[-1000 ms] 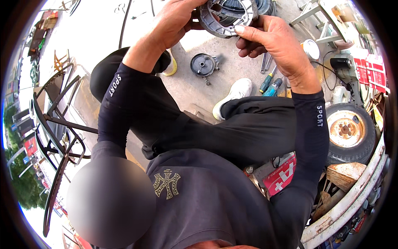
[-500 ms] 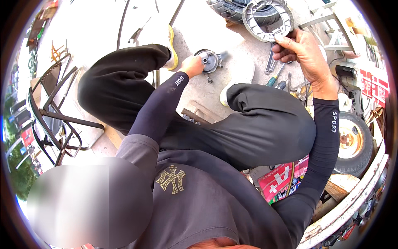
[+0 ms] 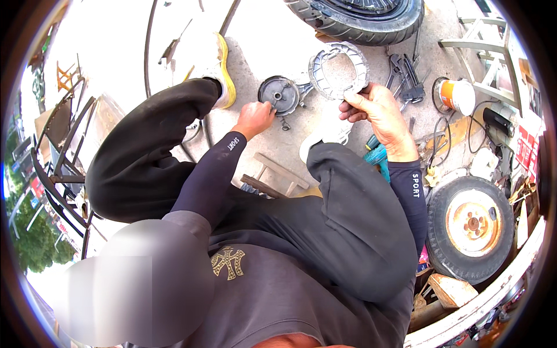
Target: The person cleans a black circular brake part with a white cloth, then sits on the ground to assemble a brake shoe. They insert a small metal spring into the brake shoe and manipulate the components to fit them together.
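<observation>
My left hand (image 3: 255,119) is closed at the near left edge of a round grey brake backing plate (image 3: 280,93), which has a hub hole in its middle and a small arm on its right. My right hand (image 3: 383,119) pinches the lower edge of a ring-shaped pair of brake shoes (image 3: 317,72) between thumb and fingers. The shoes are raised to the right of the plate, their open middle showing the floor. From here the left fingertips are partly hidden.
A large tyre (image 3: 377,29) lies beyond the brake shoes. Wrenches (image 3: 400,72), a white and orange tub (image 3: 455,95) and a metal stool frame (image 3: 487,43) are at the right. A rusty-rimmed wheel (image 3: 471,223) sits nearer. Metal chairs (image 3: 64,151) stand at left.
My right hand has brought the brake shoes down and leftward, closer to the backing plate. My left hand stays at the plate. The view has shifted, showing more of the tyre and wheel.
</observation>
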Tool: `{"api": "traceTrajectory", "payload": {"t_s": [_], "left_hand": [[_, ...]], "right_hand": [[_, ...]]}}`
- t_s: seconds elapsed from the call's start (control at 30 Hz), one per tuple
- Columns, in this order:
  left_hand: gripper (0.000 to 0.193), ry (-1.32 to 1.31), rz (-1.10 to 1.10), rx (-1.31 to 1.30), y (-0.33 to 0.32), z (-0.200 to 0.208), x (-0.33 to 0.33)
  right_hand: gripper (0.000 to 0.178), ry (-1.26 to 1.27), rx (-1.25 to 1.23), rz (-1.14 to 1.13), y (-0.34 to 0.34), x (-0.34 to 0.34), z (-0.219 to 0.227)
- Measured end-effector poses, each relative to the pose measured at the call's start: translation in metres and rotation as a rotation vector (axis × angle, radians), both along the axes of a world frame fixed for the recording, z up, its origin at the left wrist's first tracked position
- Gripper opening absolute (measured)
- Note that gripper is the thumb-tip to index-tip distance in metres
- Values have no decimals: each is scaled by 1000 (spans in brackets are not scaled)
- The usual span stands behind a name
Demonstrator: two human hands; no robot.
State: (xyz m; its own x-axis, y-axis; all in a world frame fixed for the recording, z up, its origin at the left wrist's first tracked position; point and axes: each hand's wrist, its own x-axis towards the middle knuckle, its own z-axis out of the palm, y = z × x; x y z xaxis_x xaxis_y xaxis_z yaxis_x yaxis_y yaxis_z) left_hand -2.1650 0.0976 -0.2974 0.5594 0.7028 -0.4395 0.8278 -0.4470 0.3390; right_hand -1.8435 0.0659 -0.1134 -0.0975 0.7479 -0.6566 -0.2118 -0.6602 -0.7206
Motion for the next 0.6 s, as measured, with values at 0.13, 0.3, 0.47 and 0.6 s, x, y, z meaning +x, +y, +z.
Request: {"api": "traceTrajectory", "payload": {"t_s": [0.13,0.3,0.47,0.6], "left_hand": [[38,-35,102,-47,-6,-9,1],[41,-107,292,-37,-21,-6,23],[41,-172,312,28,-21,-7,55],[41,-162,253,-2,-12,0,63]], "right_hand": [[29,31,-9,-18,-1,-4,-9],[32,50,-34,-31,-6,-6,-29],[32,85,-69,-45,-13,-9,-48],[30,94,-94,-64,-17,-11,-58]]}}
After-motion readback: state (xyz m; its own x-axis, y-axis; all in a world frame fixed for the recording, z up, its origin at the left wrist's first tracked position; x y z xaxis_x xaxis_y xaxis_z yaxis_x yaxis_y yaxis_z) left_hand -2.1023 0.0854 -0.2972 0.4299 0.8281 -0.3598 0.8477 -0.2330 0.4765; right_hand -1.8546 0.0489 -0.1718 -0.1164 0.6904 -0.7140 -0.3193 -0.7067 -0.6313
